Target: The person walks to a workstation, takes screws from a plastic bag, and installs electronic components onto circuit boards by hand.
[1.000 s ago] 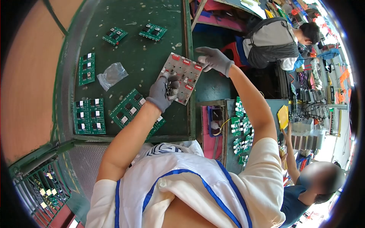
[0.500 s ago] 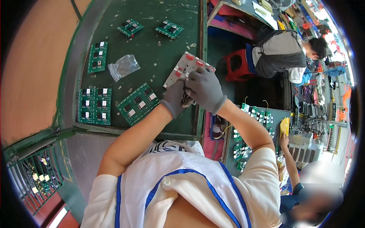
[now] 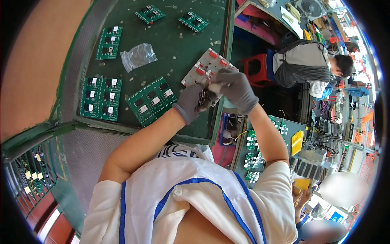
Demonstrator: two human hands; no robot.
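Observation:
My left hand (image 3: 190, 103), in a grey glove, is closed around several small dark electronic parts (image 3: 204, 97) with shiny metal legs, partly hidden by the fingers. Close beside it is my right hand (image 3: 237, 89), also gloved, its thumb and fingers drawn together in a pinch over those parts. Whatever it pinches is too small to make out. Under and just beyond both hands lies a pale circuit board (image 3: 199, 70) with red components, tilted on the green bench; its near corner is covered by my hands.
Left of my hands lie green circuit boards (image 3: 151, 101) and a clear plastic bag (image 3: 138, 57) on the bench (image 3: 170, 53). To the right, a red stool (image 3: 256, 73) bears a seated person (image 3: 302, 63). Another person's hand (image 3: 302, 197) shows at lower right, near more boards (image 3: 254, 160).
My view has shifted, so the bench things sit differently in the picture. My right hand has drawn back from over the pale board to my left hand. The other person's hand has left the yellow item.

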